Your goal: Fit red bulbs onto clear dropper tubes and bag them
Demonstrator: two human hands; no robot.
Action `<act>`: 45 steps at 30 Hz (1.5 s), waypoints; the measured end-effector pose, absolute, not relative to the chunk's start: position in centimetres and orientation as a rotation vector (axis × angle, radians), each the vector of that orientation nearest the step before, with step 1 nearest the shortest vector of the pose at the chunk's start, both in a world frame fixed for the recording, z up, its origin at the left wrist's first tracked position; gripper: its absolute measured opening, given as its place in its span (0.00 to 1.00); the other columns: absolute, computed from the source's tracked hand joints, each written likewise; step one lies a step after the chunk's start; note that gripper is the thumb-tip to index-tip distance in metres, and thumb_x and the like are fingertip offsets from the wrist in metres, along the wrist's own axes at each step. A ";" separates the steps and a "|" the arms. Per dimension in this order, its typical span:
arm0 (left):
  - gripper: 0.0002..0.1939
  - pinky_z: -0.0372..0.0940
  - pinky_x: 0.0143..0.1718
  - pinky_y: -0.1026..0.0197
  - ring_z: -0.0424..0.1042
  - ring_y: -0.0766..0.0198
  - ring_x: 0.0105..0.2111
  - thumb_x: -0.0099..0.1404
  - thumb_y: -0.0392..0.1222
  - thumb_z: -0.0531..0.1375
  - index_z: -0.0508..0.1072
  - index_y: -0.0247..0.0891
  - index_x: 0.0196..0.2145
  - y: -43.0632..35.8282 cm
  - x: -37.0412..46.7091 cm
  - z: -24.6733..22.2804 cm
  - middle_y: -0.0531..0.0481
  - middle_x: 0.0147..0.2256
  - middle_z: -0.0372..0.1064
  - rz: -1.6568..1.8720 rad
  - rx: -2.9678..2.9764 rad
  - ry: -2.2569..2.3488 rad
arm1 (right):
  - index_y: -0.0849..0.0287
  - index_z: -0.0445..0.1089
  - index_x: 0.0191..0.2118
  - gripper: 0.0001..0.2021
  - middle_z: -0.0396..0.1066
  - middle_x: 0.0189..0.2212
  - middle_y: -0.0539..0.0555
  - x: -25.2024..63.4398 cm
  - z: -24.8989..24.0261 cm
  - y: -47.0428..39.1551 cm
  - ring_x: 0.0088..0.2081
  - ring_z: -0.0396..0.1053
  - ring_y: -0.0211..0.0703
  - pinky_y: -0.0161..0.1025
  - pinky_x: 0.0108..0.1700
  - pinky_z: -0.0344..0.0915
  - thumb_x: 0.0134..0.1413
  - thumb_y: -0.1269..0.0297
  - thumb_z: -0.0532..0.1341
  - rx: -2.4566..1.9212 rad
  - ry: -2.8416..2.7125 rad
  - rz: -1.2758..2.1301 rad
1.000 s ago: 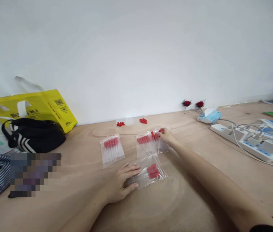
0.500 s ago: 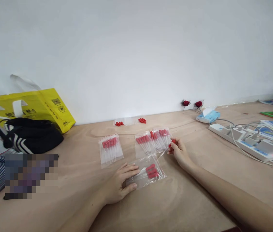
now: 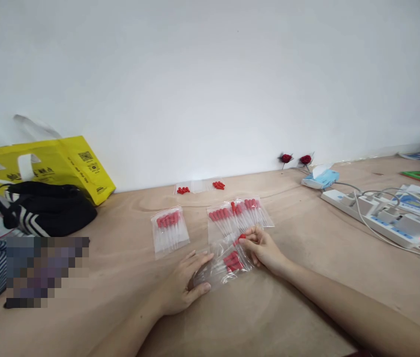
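My right hand (image 3: 264, 250) pinches a dropper by its red rubber bulb (image 3: 241, 238); its tube points toward the near clear zip bag (image 3: 215, 280). Several droppers with red bulbs (image 3: 233, 261) lie inside this bag. At the bag's left end, my left hand (image 3: 187, 282) holds it down between thumb and fingers. Just beyond lie two overlapping zip bags, the left one (image 3: 213, 230) and the right one (image 3: 267, 218), both with droppers. Another zip bag of droppers (image 3: 170, 240) is to the left. How far the held tube reaches into the near bag is hard to see.
Small zip bags with loose red bulbs (image 3: 183, 190) lie by the wall. A yellow bag (image 3: 64, 163) and a black pouch (image 3: 57, 210) stand left. To the right are a tissue pack (image 3: 320, 178), a power strip (image 3: 373, 218) with cables, and two red roses (image 3: 305, 160).
My right hand has moved left and nearer with the dropper, from beside the right rear bag to the near bag's far right edge. My left hand has stayed in place.
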State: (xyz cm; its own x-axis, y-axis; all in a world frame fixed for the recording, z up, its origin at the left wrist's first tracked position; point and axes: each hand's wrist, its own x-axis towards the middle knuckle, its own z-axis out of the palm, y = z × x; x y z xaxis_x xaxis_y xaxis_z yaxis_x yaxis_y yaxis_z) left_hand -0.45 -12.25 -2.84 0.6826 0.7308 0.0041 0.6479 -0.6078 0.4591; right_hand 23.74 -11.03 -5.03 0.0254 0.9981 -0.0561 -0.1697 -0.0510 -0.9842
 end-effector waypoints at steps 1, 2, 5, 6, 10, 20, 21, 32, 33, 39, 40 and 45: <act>0.27 0.47 0.55 0.44 0.47 0.51 0.58 0.61 0.47 0.53 0.52 0.46 0.57 -12.2 -0.5 -2.9 0.50 0.57 0.53 0.264 2.475 1.067 | 0.57 0.54 0.29 0.19 0.63 0.17 0.40 23.7 -5.1 -11.0 0.06 0.49 0.25 0.26 0.07 0.42 0.35 0.56 0.64 -1.162 -1.076 1.307; 0.27 0.47 0.56 0.44 0.47 0.51 0.57 0.61 0.47 0.53 0.52 0.46 0.57 -12.2 -0.5 -3.0 0.49 0.57 0.52 0.258 2.479 1.062 | 0.57 0.55 0.28 0.18 0.63 0.16 0.40 23.7 -5.1 -10.9 0.06 0.49 0.25 0.26 0.07 0.42 0.35 0.55 0.64 -1.183 -1.108 1.315; 0.27 0.47 0.55 0.43 0.47 0.51 0.58 0.61 0.47 0.53 0.51 0.44 0.57 -12.2 -0.5 -3.1 0.48 0.57 0.52 0.241 2.472 1.074 | 0.58 0.58 0.28 0.17 0.65 0.17 0.43 23.6 -5.6 -10.7 0.09 0.52 0.26 0.26 0.10 0.46 0.36 0.56 0.64 -1.201 -1.175 1.319; 0.27 0.48 0.55 0.43 0.46 0.50 0.58 0.61 0.47 0.53 0.52 0.44 0.57 -12.2 -0.5 -3.1 0.48 0.57 0.52 0.237 2.465 1.085 | 0.59 0.59 0.27 0.15 0.66 0.18 0.44 23.6 -5.9 -10.6 0.11 0.55 0.27 0.26 0.12 0.49 0.36 0.57 0.64 -1.186 -1.203 1.320; 0.26 0.47 0.55 0.43 0.48 0.51 0.57 0.61 0.47 0.54 0.54 0.44 0.56 -12.2 -0.3 -2.8 0.47 0.57 0.53 0.240 2.466 1.082 | 0.62 0.66 0.26 0.11 0.69 0.21 0.49 23.7 -6.8 -10.6 0.22 0.65 0.34 0.30 0.23 0.60 0.40 0.58 0.62 -1.053 -1.407 1.375; 0.23 0.42 0.57 0.45 0.53 0.58 0.56 0.60 0.43 0.54 0.59 0.45 0.54 -12.0 -0.3 -2.7 0.49 0.55 0.56 0.297 2.494 0.951 | 0.61 0.66 0.26 0.04 0.70 0.26 0.52 25.9 -4.0 -3.0 0.30 0.67 0.38 0.34 0.33 0.61 0.42 0.66 0.58 -1.573 -1.530 0.598; 0.23 0.42 0.57 0.45 0.53 0.57 0.56 0.60 0.43 0.54 0.59 0.45 0.54 -12.0 -0.3 -2.7 0.49 0.55 0.56 0.289 2.493 0.954 | 0.61 0.67 0.28 0.06 0.70 0.27 0.54 25.8 -3.7 -1.8 0.31 0.67 0.40 0.35 0.34 0.61 0.41 0.65 0.58 -1.603 -1.506 0.564; 0.24 0.43 0.57 0.46 0.54 0.57 0.55 0.60 0.43 0.55 0.58 0.45 0.54 -12.1 -0.2 -2.4 0.49 0.55 0.57 0.305 2.488 0.941 | 0.59 0.62 0.22 0.03 0.70 0.26 0.57 23.3 -3.9 2.3 0.35 0.68 0.45 0.37 0.36 0.60 0.40 0.69 0.57 -1.698 -1.316 0.489; 0.24 0.43 0.57 0.46 0.54 0.57 0.55 0.60 0.43 0.55 0.58 0.45 0.54 -12.1 -0.2 -2.5 0.49 0.55 0.57 0.311 2.486 0.939 | 0.59 0.61 0.23 0.03 0.69 0.25 0.56 23.7 -3.7 2.1 0.33 0.68 0.44 0.37 0.35 0.60 0.42 0.68 0.56 -1.677 -1.297 0.495; 0.25 0.43 0.57 0.45 0.53 0.57 0.56 0.61 0.44 0.54 0.55 0.45 0.56 -12.1 -0.3 -2.6 0.49 0.55 0.57 0.305 2.476 0.958 | 0.57 0.53 0.33 0.10 0.65 0.22 0.47 28.0 -2.9 -2.3 0.19 0.63 0.35 0.33 0.21 0.59 0.52 0.55 0.48 -1.485 -1.202 0.593; 0.25 0.43 0.57 0.45 0.53 0.57 0.56 0.61 0.44 0.54 0.55 0.45 0.56 -12.1 -0.3 -2.6 0.49 0.55 0.56 0.299 2.473 0.966 | 0.56 0.53 0.32 0.11 0.64 0.21 0.46 28.4 -3.2 -3.4 0.18 0.62 0.34 0.32 0.20 0.59 0.52 0.53 0.47 -1.440 -1.169 0.624; 0.26 0.43 0.57 0.44 0.53 0.56 0.56 0.60 0.44 0.54 0.55 0.46 0.56 -12.2 -0.3 -2.4 0.50 0.55 0.56 0.311 2.461 0.980 | 0.55 0.52 0.29 0.18 0.64 0.21 0.46 28.0 -4.9 -7.4 0.17 0.62 0.32 0.31 0.17 0.60 0.43 0.47 0.57 -1.162 -0.891 0.913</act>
